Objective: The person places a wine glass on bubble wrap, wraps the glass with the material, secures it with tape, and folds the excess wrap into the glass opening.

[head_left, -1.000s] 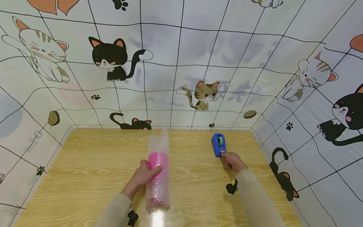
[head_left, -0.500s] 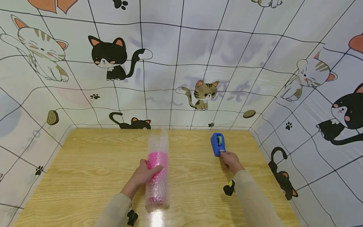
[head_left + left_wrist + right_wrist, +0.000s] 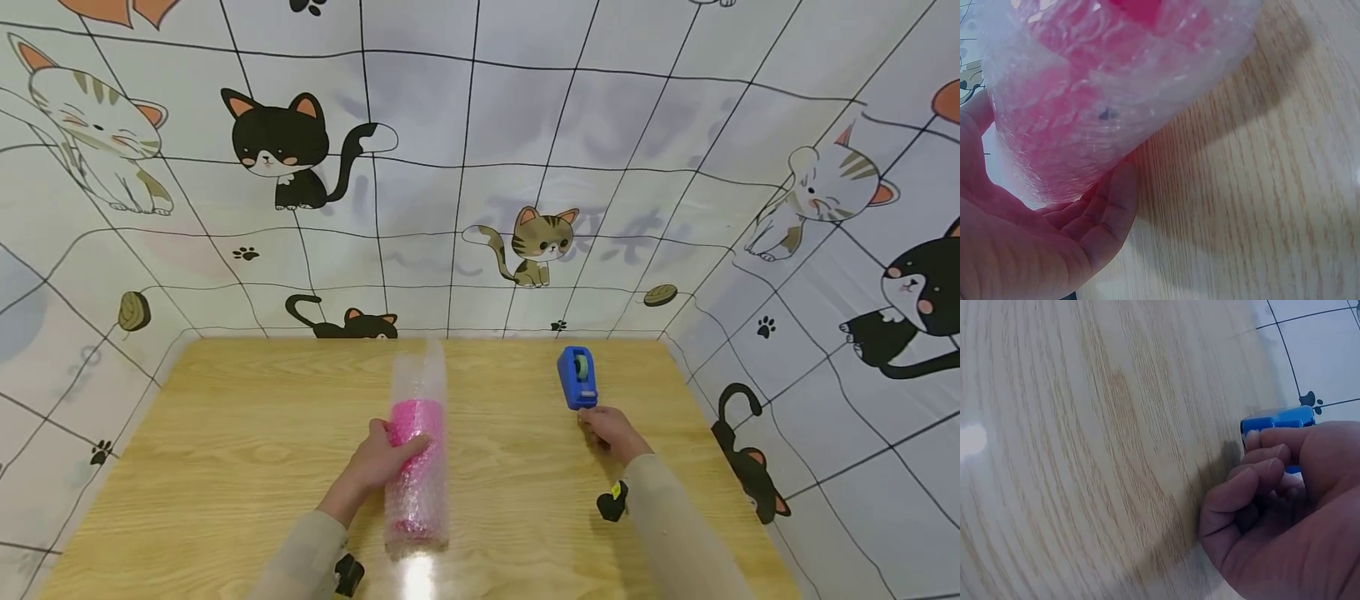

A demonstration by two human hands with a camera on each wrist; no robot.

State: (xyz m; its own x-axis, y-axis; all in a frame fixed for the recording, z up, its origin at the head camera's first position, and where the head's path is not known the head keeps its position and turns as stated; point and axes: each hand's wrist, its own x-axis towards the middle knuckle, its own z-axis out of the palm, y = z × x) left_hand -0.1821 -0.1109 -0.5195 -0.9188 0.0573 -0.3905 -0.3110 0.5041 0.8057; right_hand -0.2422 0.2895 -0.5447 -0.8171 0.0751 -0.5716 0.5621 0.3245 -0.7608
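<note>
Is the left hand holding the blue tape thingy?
No, the left hand grips the pink bubble-wrapped bundle, while the blue tape dispenser is by the right hand.

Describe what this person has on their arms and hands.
The left sleeve and right sleeve are long, plain and cream-coloured. The left hand and right hand are ungloved. A small black left wrist device matches a black right wrist device, which shows a yellow mark.

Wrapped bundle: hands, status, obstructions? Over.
Left hand gripping bubble-wrapped bundle. Right hand curled at blue tape dispenser; hold unclear. No obstruction visible between hands.
</note>
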